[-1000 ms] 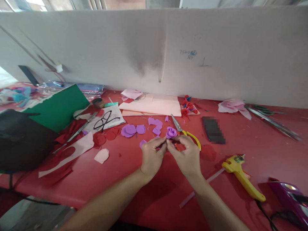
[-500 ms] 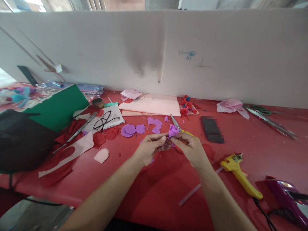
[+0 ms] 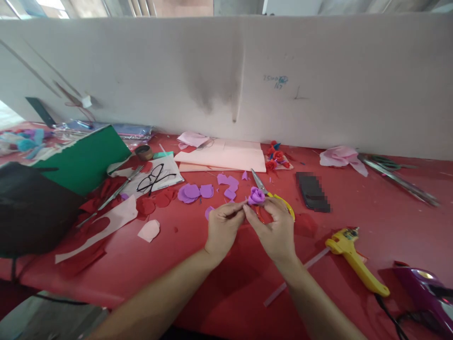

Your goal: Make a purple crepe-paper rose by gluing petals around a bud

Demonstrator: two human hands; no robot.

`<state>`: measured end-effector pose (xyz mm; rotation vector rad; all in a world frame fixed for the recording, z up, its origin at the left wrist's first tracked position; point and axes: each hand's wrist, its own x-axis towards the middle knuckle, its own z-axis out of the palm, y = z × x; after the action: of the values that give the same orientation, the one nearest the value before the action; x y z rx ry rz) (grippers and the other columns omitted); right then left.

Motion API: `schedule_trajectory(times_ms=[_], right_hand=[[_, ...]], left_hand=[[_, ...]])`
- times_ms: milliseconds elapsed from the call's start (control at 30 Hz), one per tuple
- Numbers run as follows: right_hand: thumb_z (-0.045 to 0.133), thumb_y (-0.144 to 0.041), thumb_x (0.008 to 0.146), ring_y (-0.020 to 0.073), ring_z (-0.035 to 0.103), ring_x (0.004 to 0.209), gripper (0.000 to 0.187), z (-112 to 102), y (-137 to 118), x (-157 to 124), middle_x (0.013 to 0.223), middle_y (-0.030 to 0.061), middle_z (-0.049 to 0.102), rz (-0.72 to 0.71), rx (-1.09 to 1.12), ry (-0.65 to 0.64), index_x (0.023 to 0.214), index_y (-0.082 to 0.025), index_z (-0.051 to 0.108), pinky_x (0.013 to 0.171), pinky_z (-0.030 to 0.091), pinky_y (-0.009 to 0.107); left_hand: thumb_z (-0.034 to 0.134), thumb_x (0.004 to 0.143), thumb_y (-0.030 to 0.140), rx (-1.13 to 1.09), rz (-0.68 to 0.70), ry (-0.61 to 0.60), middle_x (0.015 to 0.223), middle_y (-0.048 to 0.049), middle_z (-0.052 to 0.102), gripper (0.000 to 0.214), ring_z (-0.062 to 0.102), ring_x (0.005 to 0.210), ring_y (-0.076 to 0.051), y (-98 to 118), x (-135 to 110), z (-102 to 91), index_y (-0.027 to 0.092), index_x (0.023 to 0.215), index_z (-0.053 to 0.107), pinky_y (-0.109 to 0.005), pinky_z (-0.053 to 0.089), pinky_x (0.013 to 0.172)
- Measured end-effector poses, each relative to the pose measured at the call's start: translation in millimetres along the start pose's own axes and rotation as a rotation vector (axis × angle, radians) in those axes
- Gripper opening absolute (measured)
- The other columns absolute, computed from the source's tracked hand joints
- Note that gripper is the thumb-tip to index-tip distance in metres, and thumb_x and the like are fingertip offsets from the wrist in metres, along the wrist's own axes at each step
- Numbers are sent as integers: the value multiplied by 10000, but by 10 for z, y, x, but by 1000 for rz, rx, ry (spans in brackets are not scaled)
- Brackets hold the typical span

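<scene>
Purple flower (image 3: 256,195), head view: my left hand (image 3: 224,229) and right hand (image 3: 276,226) both closed in a pinch at its base, bloom just above the fingertips; stem hidden from me; I'd pinch light and low; loose purple pieces (image 3: 192,191) beyond the left fingers.

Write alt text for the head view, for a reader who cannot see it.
A person's left hand and right hand meet at the base of a purple flower above a red table. Purple pieces, scissors and a yellow glue gun lie around them.
</scene>
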<state>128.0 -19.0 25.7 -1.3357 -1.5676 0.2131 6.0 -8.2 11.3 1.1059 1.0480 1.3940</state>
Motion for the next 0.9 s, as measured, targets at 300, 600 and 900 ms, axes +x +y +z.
schedule_trajectory(times_ms=[300,600,900], right_hand=[[621,-258,820,227,614,809,80,-47,70,46,798,55,689,-6,3,-59,789,-201,667,776,472,378],[587,-244,858,219,612,919,138,-120,100,106,946,57,696,-175,71,-265,958,-216,677,851,467,379],[583,-275,862,231,608,943,165,-88,124,100,969,59,681,-190,-18,-250,977,-238,695,862,477,403]], left_hand=[[733,696,239,-123,-132,-79,872,-61,764,200,671,779,-154,40,42,-19,208,888,780,-280,519,788],[860,552,247,-376,-360,-329,740,-58,732,270,613,635,-117,30,295,-202,171,799,784,-264,474,687],[841,586,198,-442,-414,-337,740,-54,713,264,610,633,-115,-42,298,-188,162,840,775,-270,477,667]])
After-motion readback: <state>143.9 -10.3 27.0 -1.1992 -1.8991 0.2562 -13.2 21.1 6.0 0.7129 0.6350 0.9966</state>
